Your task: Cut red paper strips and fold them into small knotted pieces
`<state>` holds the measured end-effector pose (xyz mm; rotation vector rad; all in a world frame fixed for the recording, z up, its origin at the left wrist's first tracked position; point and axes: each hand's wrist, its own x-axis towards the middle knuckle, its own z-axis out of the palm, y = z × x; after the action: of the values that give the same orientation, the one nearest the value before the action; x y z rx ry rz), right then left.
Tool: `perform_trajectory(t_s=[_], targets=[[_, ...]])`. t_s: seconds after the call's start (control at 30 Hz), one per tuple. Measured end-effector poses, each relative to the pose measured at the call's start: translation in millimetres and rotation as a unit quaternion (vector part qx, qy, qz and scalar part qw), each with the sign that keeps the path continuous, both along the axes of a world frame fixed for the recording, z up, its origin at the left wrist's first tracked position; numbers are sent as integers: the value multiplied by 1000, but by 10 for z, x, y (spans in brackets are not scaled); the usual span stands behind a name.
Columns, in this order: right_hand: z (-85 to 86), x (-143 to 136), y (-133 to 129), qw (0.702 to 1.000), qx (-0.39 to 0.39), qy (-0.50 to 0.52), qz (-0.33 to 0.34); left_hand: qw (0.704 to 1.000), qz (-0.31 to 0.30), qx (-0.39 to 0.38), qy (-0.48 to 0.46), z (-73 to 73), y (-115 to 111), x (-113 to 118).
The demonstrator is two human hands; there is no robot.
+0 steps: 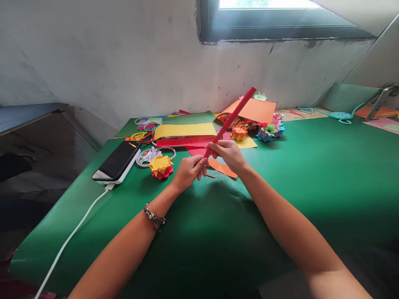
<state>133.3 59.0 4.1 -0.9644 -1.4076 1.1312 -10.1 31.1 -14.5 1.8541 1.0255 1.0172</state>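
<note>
A long, narrow red paper strip (233, 116) slants up and to the right above the table. My left hand (189, 171) pinches its lower end, with a bracelet on that wrist. Just above, my right hand (228, 154) is closed on the same strip, thumb and fingers pressed together. Below the hands lie an orange paper piece (222, 168) and a thin orange scrap on the table. To the left of my left hand sits a small yellow and red folded paper ornament (161, 167).
A black-screened device (118, 160) with a white cable (73, 236) lies on the green table (311, 178). Scissors (145, 136), tape rolls (164, 153) and a yellow paper sheet (185, 130) are behind. Paper flowers (271, 129) stand under an orange sheet (257, 110).
</note>
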Motion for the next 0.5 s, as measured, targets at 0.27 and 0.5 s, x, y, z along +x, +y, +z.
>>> perform_trajectory(t_s=[0.27, 0.5], targets=[[21, 54, 24, 1000, 4, 6, -22, 999, -19, -43, -7, 28, -5, -14], [63, 271, 53, 994, 2, 74, -85, 994, -51, -74, 65, 74, -99, -78]])
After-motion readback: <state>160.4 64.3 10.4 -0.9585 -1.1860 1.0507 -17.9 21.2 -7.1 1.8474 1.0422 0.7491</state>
